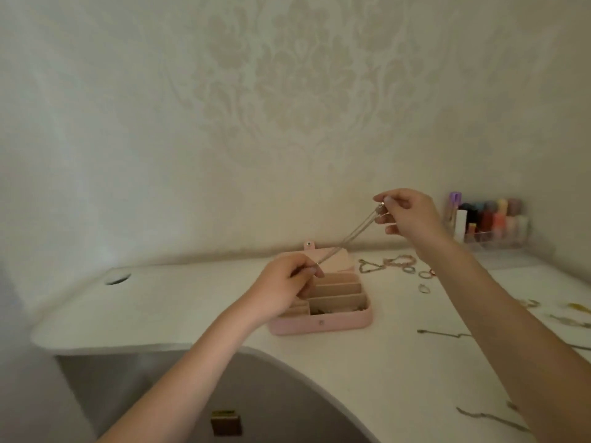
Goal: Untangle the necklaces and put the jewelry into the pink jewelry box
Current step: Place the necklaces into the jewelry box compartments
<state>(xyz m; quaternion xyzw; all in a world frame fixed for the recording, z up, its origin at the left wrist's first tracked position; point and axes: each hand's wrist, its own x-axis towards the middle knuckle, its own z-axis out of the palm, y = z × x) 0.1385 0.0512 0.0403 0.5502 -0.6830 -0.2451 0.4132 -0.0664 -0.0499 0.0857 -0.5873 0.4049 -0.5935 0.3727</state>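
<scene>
Necklace [348, 236] — thin, silvery (doubled strands) — stretched taut.

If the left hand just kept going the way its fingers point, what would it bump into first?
Probably the open pink jewelry box. The left hand pinches the necklace just above the box's divided compartments, fingers pointing right over them; depth is hard to judge from one view.

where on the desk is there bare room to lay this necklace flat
Bare top lies left of the pink jewelry box, between it and the round cable hole. Another patch sits in front of the box, toward the curved desk edge. Right of the box is crowded: bracelets, rings, loose chains.
</scene>
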